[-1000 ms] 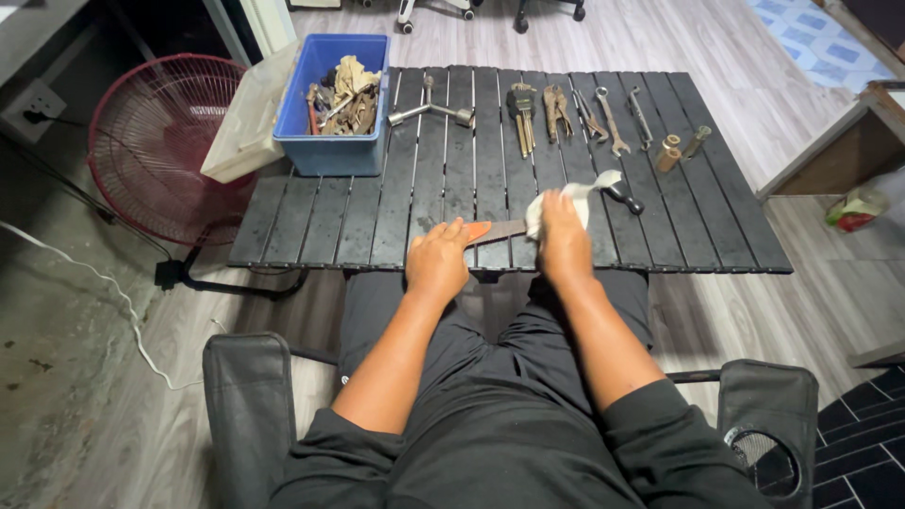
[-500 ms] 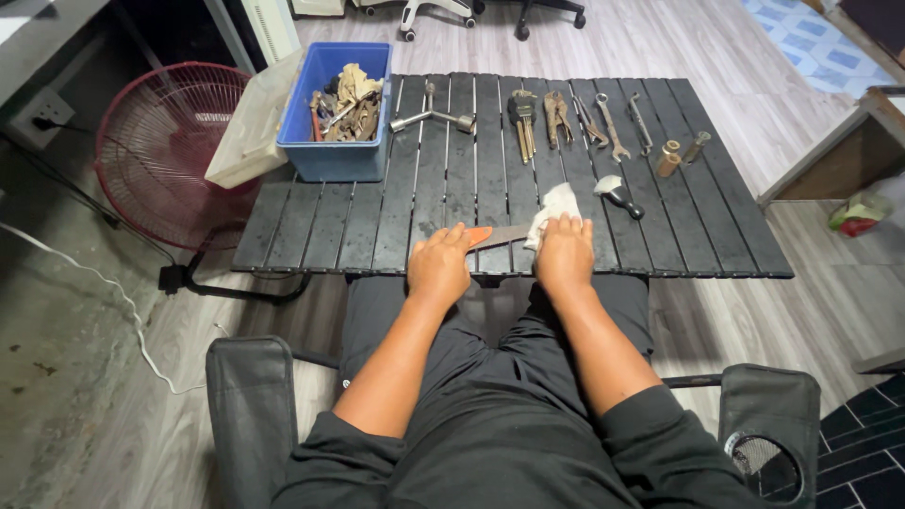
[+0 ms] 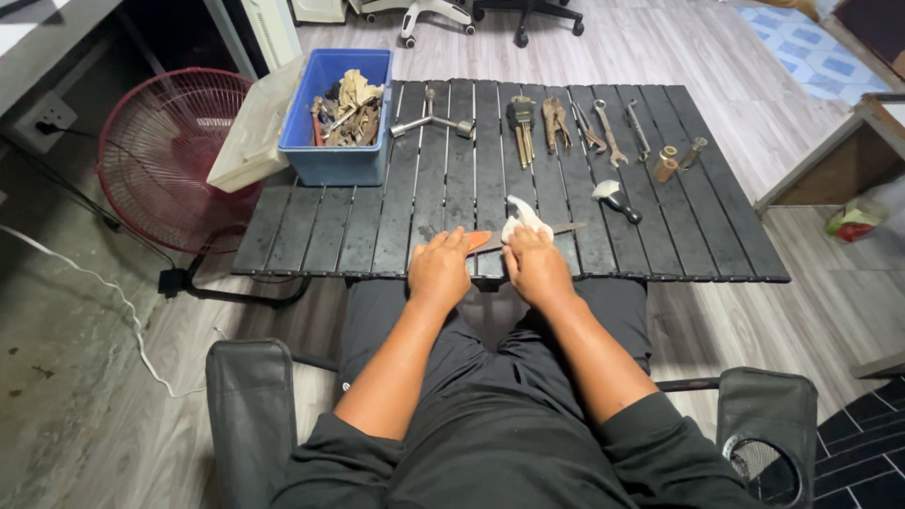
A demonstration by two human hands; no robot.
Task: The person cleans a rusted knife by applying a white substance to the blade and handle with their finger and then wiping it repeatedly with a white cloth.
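Head view: left hand (image 3: 438, 269) lay closed over the orange handle (image 3: 478, 238) of a flat blade (image 3: 556, 228) at the slatted table's (image 3: 377, 226) near edge. Right hand (image 3: 535, 266) pressed a white cloth (image 3: 523, 217) onto the blade. Blue bin (image 3: 335, 155) stood far left, by a red fan (image 3: 160, 155).

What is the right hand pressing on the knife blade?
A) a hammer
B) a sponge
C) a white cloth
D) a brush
C: the right hand presses a white cloth on the knife, while the left hand grips its orange handle.
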